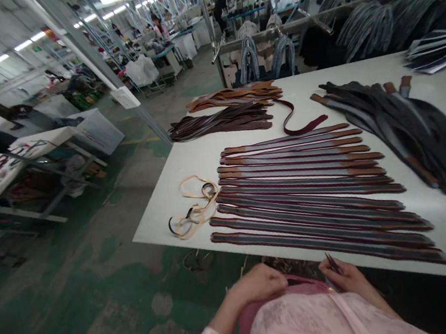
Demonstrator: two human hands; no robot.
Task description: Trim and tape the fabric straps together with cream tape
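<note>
Both my hands are low against my body, below the front edge of the white table (243, 132). My left hand (259, 283) is curled closed at my waist, gripping a dark red strip that runs across to the other hand. My right hand (346, 276) is closed on a small thin dark tool (332, 263) that sticks up from its fingers. On the table just beyond lie several long grey straps with dark red edges (311, 194), side by side in a row.
Loose tan and black strips (193, 208) lie at the table's left edge. Brown strap bundles (225, 120) and tan ones (238, 95) sit at the back. A heap of dark straps (412, 122) fills the right. Green floor, tables and workers lie to the left and beyond.
</note>
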